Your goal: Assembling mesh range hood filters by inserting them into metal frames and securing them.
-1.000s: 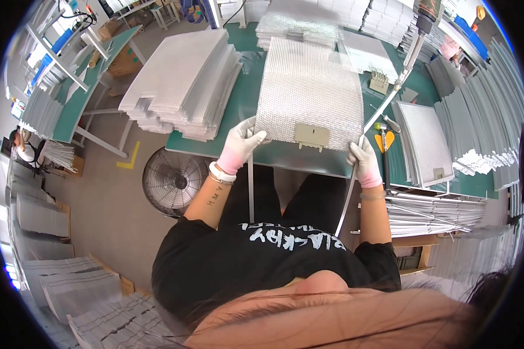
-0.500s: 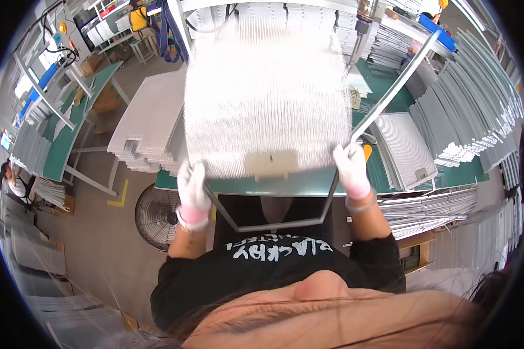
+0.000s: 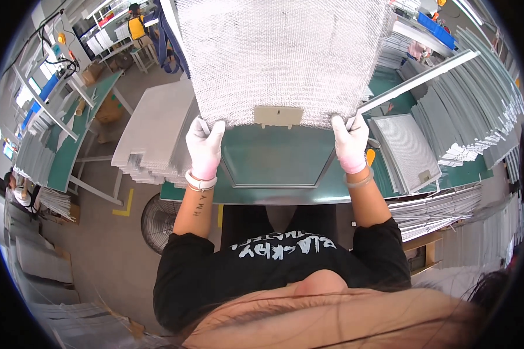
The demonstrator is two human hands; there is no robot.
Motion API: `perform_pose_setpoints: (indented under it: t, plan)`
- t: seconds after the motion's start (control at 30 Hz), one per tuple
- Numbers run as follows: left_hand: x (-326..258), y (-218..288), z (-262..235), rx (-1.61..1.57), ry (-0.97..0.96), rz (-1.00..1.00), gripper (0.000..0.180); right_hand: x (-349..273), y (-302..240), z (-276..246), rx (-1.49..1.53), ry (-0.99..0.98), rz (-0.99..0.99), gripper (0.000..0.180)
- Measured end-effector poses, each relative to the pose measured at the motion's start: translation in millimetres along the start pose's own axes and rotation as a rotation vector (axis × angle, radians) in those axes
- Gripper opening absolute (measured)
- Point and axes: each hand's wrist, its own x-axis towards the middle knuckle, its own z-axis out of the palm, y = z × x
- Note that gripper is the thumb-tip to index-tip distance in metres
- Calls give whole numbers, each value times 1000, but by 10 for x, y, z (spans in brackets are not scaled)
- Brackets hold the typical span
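Note:
A silvery mesh filter panel (image 3: 285,64) is held tilted up in front of me, a small beige plate (image 3: 278,116) on its near edge. At its near left corner, my left hand (image 3: 205,150), in a white glove, is closed on the panel. My gloved right hand (image 3: 350,144) is closed at the near right corner. A thin grey metal frame (image 3: 273,186) runs from hand to hand in a U, its near side over the green table (image 3: 256,197). From the right hand a straight metal bar (image 3: 419,81) slants out to the upper right; its join is hidden.
Stacked pale panels (image 3: 154,125) stand left of the table. Mesh panels (image 3: 404,145) lie at the right, beside a yellow-orange handle (image 3: 370,157). Farther right are stacked metal strips (image 3: 466,99). A floor fan (image 3: 160,224) stands below left. Another person (image 3: 137,23) is in the background.
Both hands have moved away from my body with the panel and frame. The frame's near side has passed from over my lap to over the table. The bar's far end has swung rightward.

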Motion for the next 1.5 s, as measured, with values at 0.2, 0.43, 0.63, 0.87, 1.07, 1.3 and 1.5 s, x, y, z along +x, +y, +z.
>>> perform_pose_setpoints:
  t: [0.2,0.43,0.63,0.87,1.07,1.3,1.5]
  plan:
    - [-136,-165,-275,-49,-164,65,22,-103,-111,61,216,10,60,29]
    - [-7,561,51,166,-142,245,45,-8,118,-177,100,-201,-5,21]
    - [-431,1528,245,-522,-484,947,45,-106,-107,-117,209,-176,10,15]
    - [-807,1714,183,-507,-294,1001,12,-164,-113,-172,143,-161,-6,7]
    - [-736,1543,363,-584,-132,1102,15,-185,-191,-134,139,-125,23,19]
    - [-564,1532,577,-518,64,1263,18,-196,-133,-123,127,-183,-48,14]
    - [-171,738,-86,470,252,507,50,-173,-51,-230,154,-207,-61,19]
